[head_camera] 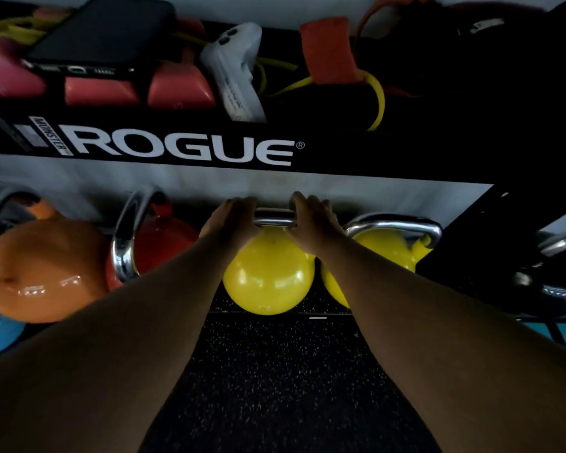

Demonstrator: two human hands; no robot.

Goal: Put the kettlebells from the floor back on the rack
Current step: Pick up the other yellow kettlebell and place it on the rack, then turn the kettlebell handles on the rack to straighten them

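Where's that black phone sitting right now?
The phone lies at the upper left of the head view, on the rack's top shelf, resting on pink weights, just left of a white controller.

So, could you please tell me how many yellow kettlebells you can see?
2: one yellow kettlebell in the middle, gripped by both hands, and a second yellow kettlebell just right of it, partly hidden by the right forearm. Others may be hidden.

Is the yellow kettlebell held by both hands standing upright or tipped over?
Upright. The yellow kettlebell has its steel handle on top and its round body below, with the left hand and right hand gripping that handle.
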